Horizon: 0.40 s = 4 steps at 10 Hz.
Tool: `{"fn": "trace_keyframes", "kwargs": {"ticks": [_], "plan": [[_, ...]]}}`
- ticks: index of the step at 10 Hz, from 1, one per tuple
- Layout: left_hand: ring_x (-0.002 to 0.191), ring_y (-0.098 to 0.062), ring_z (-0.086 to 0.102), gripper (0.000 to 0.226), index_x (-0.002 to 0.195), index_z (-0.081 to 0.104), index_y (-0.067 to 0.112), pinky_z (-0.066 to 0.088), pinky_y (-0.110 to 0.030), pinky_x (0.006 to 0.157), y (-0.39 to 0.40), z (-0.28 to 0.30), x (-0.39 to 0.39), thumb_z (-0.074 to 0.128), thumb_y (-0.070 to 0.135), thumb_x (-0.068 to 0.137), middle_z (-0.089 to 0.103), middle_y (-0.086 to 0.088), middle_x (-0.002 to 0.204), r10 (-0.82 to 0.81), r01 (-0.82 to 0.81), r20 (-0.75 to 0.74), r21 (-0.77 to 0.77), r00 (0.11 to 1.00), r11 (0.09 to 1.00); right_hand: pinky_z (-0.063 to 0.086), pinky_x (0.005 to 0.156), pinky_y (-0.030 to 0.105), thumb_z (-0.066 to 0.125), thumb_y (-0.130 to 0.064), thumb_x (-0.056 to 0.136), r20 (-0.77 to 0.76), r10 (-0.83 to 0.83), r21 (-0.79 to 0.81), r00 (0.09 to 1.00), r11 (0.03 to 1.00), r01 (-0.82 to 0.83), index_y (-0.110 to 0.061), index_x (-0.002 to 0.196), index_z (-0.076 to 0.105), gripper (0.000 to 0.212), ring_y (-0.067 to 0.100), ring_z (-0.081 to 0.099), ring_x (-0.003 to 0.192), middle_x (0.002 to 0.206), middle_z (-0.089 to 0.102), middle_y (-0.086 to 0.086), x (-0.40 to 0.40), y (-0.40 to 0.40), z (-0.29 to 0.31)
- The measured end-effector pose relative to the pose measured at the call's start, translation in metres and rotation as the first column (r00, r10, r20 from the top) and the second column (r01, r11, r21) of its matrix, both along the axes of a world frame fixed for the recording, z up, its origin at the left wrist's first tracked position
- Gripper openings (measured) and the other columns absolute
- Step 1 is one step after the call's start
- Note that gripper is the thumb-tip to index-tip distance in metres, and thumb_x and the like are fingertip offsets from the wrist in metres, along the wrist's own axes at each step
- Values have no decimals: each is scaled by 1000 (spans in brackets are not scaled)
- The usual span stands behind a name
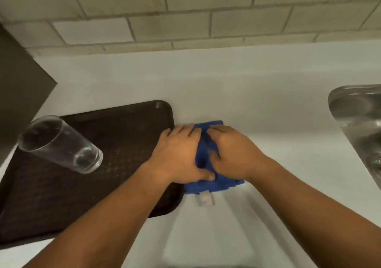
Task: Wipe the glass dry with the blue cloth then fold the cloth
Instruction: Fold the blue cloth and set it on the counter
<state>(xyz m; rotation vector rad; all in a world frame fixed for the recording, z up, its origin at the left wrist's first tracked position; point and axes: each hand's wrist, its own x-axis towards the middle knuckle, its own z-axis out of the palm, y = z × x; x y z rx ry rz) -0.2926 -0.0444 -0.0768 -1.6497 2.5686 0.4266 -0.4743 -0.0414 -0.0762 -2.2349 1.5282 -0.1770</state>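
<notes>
A clear drinking glass (59, 144) stands upright on the left part of a dark brown tray (127, 123). The blue cloth (206, 144) lies folded into a small rectangle on the white counter just right of the tray, with a white label (205, 198) sticking out at its near edge. My left hand (179, 154) lies flat on the cloth's left side, thumb across its near part. My right hand (233, 152) presses flat on the cloth's right side. Both hands cover most of the cloth, fingers pointing away from me.
A steel sink (358, 123) is set into the counter at the far right. A tiled wall (185, 16) runs along the back. A dark cabinet side (18, 90) stands at the left, close to the tray. White counter (247, 86) stretches beyond the cloth.
</notes>
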Motion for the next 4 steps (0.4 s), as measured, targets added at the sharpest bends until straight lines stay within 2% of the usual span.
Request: {"fn": "trace_keyframes", "kwargs": {"ticks": [1,3,4], "plan": [[163,-28,3,152,166,8,12,1,-80,120,-3,-21,-8,47,105,52,11,-12,179,-30,20,222,47,975,999,8,126,47,42,-37,87,-195,75,61,978,996,-64,-2,159,10,86,33,2,156,170,6,20,8,-2,-28],[164,-30,2,158,166,5,11,-15,-82,114,-10,-28,-7,29,110,46,11,-13,179,-32,44,275,-40,961,998,-1,125,49,27,-45,82,-179,34,25,983,999,-30,-8,160,-1,90,28,-10,156,171,-7,14,9,-6,-36],[163,-29,4,156,166,6,12,-15,-83,114,-9,-23,-8,30,110,47,12,-12,179,-41,48,261,-23,964,999,0,124,54,31,-45,84,-220,23,28,975,999,-18,-10,161,-1,89,27,-9,156,171,-6,12,10,-5,-32]]}}
